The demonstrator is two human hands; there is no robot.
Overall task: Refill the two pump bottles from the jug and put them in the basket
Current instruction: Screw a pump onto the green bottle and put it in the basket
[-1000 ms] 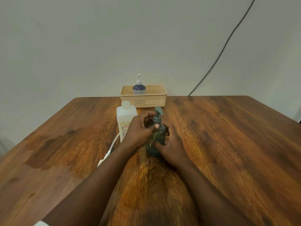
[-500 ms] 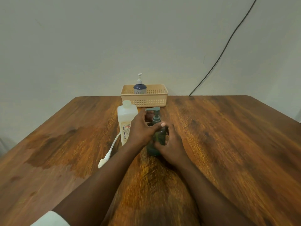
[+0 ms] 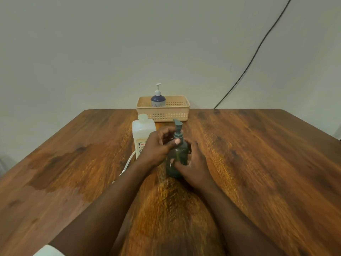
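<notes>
Head view shows left hand [image 3: 156, 147] fingers gripping the green pump bottle [image 3: 177, 159]'s collar, right hand [image 3: 193, 168] holding its body; cross-threading could leak.

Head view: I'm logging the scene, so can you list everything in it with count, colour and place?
Green pump bottle: 1, dark green, upright at table centre, between both hands.
Blue pump bottle: 1, dark blue with white pump, standing in the basket.
Basket: 1, beige, far table edge.
Jug: 1, translucent white, labelled, left of the green bottle.
White tube: 1, on the table beside the jug.
Table: 1, brown wood.
Cable: 1, black, on the wall.
Left hand: grips the green bottle's pump collar.
Right hand: holds its body.
</notes>
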